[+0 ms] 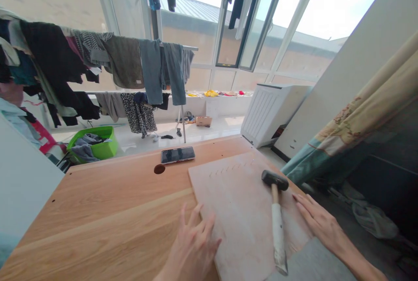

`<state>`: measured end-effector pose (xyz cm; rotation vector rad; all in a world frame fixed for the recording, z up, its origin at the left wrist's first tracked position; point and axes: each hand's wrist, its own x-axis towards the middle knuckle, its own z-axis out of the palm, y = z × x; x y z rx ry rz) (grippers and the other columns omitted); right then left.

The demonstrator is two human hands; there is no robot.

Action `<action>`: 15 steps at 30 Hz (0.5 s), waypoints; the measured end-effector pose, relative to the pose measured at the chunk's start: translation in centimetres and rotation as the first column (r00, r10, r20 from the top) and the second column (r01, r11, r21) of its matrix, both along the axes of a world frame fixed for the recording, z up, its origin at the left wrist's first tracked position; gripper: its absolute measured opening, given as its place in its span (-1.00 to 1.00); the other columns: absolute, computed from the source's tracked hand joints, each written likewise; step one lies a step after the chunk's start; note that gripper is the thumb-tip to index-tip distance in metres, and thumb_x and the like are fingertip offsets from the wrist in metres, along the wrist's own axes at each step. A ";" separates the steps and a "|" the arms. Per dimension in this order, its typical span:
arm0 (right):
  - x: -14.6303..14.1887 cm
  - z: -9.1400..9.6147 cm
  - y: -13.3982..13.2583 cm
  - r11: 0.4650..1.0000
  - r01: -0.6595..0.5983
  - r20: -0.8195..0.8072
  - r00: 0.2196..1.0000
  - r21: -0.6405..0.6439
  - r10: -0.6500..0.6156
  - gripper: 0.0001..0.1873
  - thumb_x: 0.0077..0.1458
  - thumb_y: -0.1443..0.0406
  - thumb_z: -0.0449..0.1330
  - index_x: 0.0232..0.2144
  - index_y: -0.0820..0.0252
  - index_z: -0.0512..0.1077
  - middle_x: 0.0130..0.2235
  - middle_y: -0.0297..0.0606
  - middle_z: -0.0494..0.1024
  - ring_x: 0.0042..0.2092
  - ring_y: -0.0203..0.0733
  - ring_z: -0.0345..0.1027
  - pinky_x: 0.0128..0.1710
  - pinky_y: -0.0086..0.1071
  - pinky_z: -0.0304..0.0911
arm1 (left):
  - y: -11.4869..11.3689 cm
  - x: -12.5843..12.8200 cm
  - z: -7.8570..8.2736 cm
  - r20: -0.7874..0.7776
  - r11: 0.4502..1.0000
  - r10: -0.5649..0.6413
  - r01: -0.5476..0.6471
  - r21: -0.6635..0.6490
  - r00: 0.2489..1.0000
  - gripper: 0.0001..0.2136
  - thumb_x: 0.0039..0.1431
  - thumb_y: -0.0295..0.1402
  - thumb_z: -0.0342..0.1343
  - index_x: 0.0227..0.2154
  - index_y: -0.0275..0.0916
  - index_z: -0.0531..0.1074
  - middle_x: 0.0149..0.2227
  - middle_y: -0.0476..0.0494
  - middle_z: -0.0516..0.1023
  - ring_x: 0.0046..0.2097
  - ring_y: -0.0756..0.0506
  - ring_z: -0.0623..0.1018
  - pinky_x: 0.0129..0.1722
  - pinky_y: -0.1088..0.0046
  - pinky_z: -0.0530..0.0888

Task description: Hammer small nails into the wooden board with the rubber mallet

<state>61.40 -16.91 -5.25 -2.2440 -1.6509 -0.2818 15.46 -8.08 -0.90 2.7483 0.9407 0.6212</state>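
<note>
- Head view: the left hand (197,239) is placed at the left edge of the board, palm down; fingers are spread and loosely bent, nothing gripped.
- Right hand (318,218) is laid along the board's right edge, palm down; fingers are extended, close together, nothing grasped. Firmness of contact cannot be told for either hand.
- Board (241,211): pale, flat, straight-edged, faintly streaked; laid on the right part of the table.
- Hammer (278,224) is rested on the board, nearer the right hand; blocky dark head pointed away from the person, pale wood seen at the neck, whitish scuffed grip below.
- Short thin nail-like pieces (232,168) are lined up in a slanting row near the board's far edge; whether driven in or lying loose cannot be told.
- Grey sheet (316,259), matte, is seen by the board's near right corner.
- Table (107,220): brown wood grain, lighter band across; round dark hole (159,169) is cut near the far edge.
- Phone (178,154), glossy black rectangle, is set down just beside the hole.
- Beyond: fabric garments are draped over a rack; green plastic basin (110,148) is filled with cloth; ribbed white cabinet (261,115) is placed right.
</note>
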 end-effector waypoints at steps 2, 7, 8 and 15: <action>-2.6 -0.3 -0.7 0.996 -0.081 -0.019 0.997 -0.040 0.081 -0.38 0.32 0.06 -0.10 0.13 0.18 0.58 0.18 -0.20 0.64 0.33 0.18 0.35 0.29 0.12 0.35 | -0.3 -3.8 -0.4 0.040 0.989 0.034 -0.040 0.140 0.999 -0.68 0.36 -0.29 0.13 0.14 -0.12 0.46 0.00 -0.10 0.71 0.21 -0.32 0.54 0.37 -0.19 0.18; -10.0 1.7 -0.5 0.962 -0.267 -0.091 0.961 -0.054 0.261 -0.49 0.35 0.06 0.03 0.14 0.15 0.55 0.16 -0.10 0.65 0.30 0.26 0.38 0.28 0.21 0.32 | -1.3 -13.4 -1.3 0.087 0.933 0.120 -0.143 0.332 0.989 -0.73 0.34 -0.33 0.10 0.04 -0.02 0.52 -0.07 -0.01 0.75 0.07 -0.25 0.65 0.16 0.09 0.49; -11.4 2.8 0.4 0.960 -0.278 -0.125 0.954 -0.019 0.274 -0.53 0.35 0.07 0.04 0.06 0.14 0.59 0.08 -0.05 0.69 0.21 0.24 0.48 0.22 0.17 0.39 | -1.3 -14.6 -1.2 0.115 0.934 0.163 -0.191 0.301 0.980 -0.76 0.34 -0.30 0.11 0.01 -0.01 0.54 -0.09 -0.02 0.75 0.01 -0.24 0.68 0.06 0.16 0.57; -19.3 9.7 14.2 0.891 -0.453 -0.262 0.861 -0.004 0.437 -0.68 0.44 0.27 0.01 0.01 0.13 0.55 -0.05 -0.12 0.66 -0.20 -0.12 0.61 -0.09 -0.18 0.53 | 4.5 -13.5 1.5 0.285 0.848 0.528 -0.476 -0.234 0.800 -0.72 0.28 -0.12 0.13 -0.05 -0.10 0.55 -0.28 -0.04 0.65 -0.44 -0.08 0.60 -0.37 0.37 0.61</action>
